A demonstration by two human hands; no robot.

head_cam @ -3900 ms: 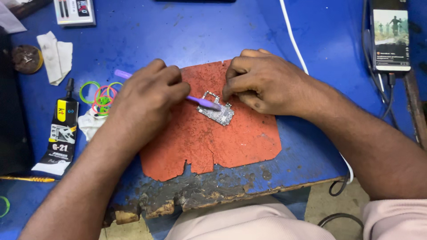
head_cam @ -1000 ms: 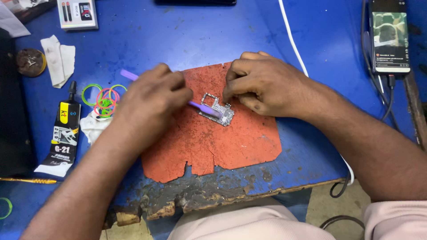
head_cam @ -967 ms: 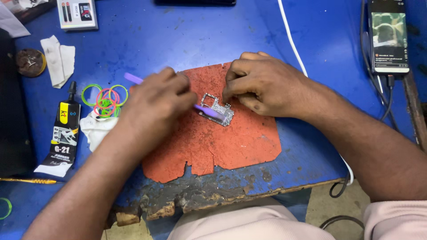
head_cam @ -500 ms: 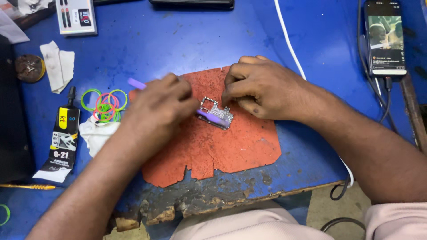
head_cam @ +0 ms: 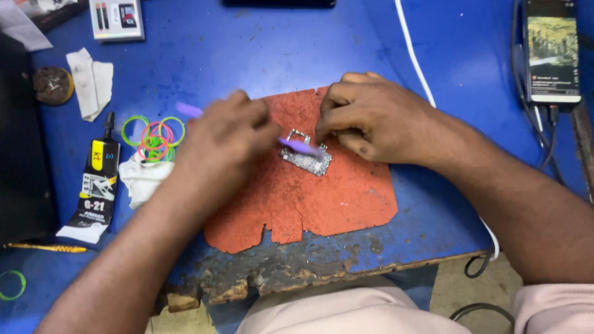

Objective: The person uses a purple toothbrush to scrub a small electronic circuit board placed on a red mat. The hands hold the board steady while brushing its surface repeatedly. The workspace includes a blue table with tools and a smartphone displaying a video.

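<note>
Your left hand (head_cam: 226, 133) is closing its grip around a slim purple tool (head_cam: 297, 146), fingers clenched on the handle; the hand is blurred, so how each finger is sitting is hard to make out. The tool's back end is sticking out past your knuckles toward the upper left, and its front end is lying across a small circuit board (head_cam: 306, 161), touching or just above it; the blur is hiding which. Your right hand (head_cam: 371, 117) is curling beside the board, fingertips pressing down at its upper right edge and pinning it; the fingertips themselves are tucked under the hand, so you cannot see just how much of the board they are covering.

The board is lying near the middle of a worn red-orange mat (head_cam: 322, 204), whose near edge is ragged and notched. The mat is resting on a blue desk (head_cam: 260, 49) whose front edge is chipped and crumbling.

Left of your left forearm, a crumpled white cloth (head_cam: 141, 177) is partly hiding under your wrist. Just above it a cluster of coloured rubber rings (head_cam: 153, 133) is lying, and beside those a black glue tube (head_cam: 94, 185). Further up, a folded white tissue (head_cam: 91, 80) and a round brown object (head_cam: 52, 83), too dim to identify, are sitting near the desk's left side. A white cable (head_cam: 413, 55) is running past your right hand, and a phone (head_cam: 550, 52) with a lit screen is leaning at the far right, partly cut off by the frame.
</note>
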